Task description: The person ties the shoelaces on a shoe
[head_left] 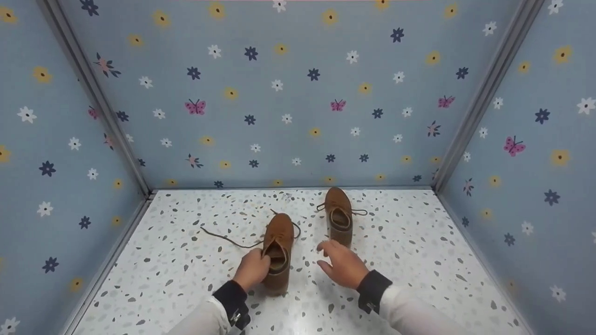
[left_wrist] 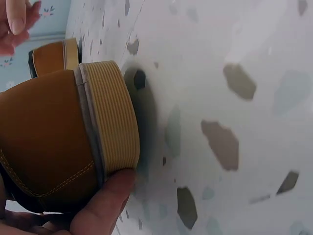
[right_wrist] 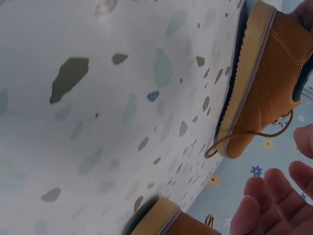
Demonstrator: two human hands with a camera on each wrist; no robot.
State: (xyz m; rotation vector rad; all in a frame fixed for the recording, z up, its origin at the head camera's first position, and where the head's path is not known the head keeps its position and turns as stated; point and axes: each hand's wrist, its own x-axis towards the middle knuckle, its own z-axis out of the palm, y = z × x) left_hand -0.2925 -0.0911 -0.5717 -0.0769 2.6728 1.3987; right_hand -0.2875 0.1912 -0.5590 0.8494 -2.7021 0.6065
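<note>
Two brown lace-up shoes with ribbed tan soles are on the speckled floor. My left hand grips the left shoe by the side of its ankle opening; in the left wrist view a finger lies against the sole edge near the heel. That shoe's lace is loose, one end trailing left. The right shoe stands farther forward, with lace loops out to both sides. Behind its heel hovers my right hand, fingers relaxed and spread, holding nothing; the right wrist view shows its fingers apart from both shoes.
A blue flowered wall panel rises just beyond the shoe toes. Similar side panels stand left and right, joined by grey metal corner posts. White speckled floor extends around the shoes.
</note>
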